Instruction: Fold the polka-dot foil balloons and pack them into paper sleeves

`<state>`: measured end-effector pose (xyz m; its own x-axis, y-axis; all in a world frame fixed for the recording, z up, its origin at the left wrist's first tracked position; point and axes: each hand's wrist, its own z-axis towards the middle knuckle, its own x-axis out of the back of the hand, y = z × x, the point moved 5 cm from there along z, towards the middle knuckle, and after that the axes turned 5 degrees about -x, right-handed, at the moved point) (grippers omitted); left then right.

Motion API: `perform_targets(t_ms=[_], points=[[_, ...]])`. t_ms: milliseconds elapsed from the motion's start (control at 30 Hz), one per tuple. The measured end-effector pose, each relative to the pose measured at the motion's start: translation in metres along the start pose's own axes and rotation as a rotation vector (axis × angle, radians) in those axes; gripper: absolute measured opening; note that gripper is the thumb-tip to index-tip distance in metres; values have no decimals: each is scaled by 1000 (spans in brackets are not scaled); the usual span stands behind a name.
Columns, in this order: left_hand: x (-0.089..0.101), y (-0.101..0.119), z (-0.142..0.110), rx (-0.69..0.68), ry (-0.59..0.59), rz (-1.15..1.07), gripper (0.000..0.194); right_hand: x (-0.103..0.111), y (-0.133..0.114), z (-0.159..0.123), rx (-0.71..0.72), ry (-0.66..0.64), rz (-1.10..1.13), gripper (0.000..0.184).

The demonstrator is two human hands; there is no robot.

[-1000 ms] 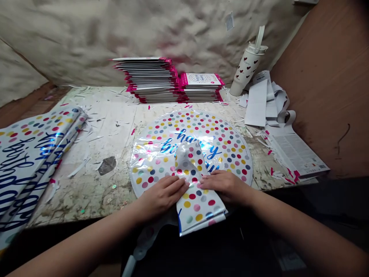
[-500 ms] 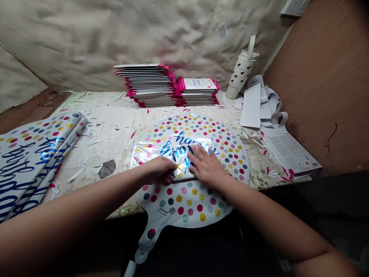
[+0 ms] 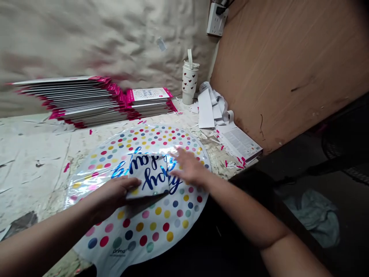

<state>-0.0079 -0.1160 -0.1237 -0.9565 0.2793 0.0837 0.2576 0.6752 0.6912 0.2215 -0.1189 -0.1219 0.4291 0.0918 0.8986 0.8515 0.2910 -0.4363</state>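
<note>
White foil balloon (image 3: 144, 227), round and polka-dotted, lies across the near edge of the workbench (image 3: 34, 154), its tail (image 3: 96, 265) pointing near-left. One flap (image 3: 147, 173) is folded over its middle; the rest lies flat. Left hand (image 3: 112, 196), fingers together, sits on the flap; right hand (image 3: 187, 167), fingers spread apart, is just beside it.

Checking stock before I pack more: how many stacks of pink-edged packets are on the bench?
2: a taller stack at the back left, and a shorter stack touching its right side, by the wall. Any others beyond the view can't be seen.
</note>
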Motion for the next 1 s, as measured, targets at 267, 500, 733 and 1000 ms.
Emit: perform_targets(t_ms=[267,500,733,1000], points=[[0,0,-13,-39,-84,-166,19,97,235,-175,-637,-5,-397,67],[2,4,-35,-184,-105,-87,29,131,159,-170,-404,546,-463,33],[34,8,-75,-432,29,-166,44,19,-65,-80,79,24,-325,37],[14,2,-93,-728,-133,616,30,35,-71,-41,-3,-27,613,108]])
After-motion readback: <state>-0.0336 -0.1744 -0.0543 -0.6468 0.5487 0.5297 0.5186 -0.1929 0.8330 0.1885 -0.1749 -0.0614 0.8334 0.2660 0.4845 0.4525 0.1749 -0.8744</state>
